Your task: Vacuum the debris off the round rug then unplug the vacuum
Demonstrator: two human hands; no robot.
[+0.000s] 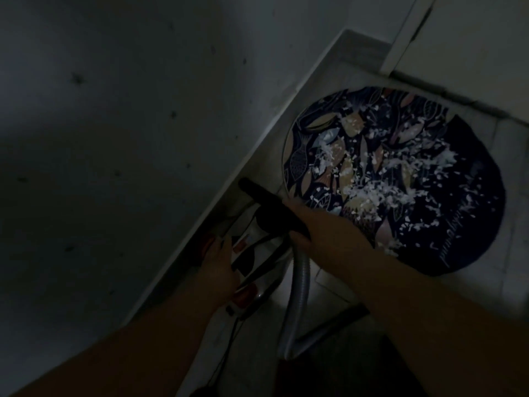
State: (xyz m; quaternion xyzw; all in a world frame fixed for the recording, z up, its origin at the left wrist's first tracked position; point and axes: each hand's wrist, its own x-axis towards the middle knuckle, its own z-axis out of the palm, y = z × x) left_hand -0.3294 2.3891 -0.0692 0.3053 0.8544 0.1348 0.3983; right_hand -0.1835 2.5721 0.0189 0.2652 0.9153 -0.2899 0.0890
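The round rug (pixel 469 196) lies on the floor at right, dark blue with a fish and leaf pattern. White debris (pixel 375 190) is scattered thickly across its middle. A canister vacuum (pixel 257 270) stands by the wall at lower centre, silver and black with red parts. My right hand (pixel 317 224) is closed around the vacuum's black nozzle wand (pixel 266 202), which sticks out up-left near the rug's edge. The grey ribbed hose (pixel 297 293) hangs down from that hand. My left hand (pixel 220 265) rests on the vacuum body, fingers spread; whether it grips anything is unclear in the dim light.
A grey wall (pixel 114 124) runs diagonally along the left, its skirting close to the vacuum. A black power cord (pixel 226 348) trails from the vacuum toward the bottom edge. A door and its threshold (pixel 446 90) lie beyond the rug at top right. The floor is pale tile.
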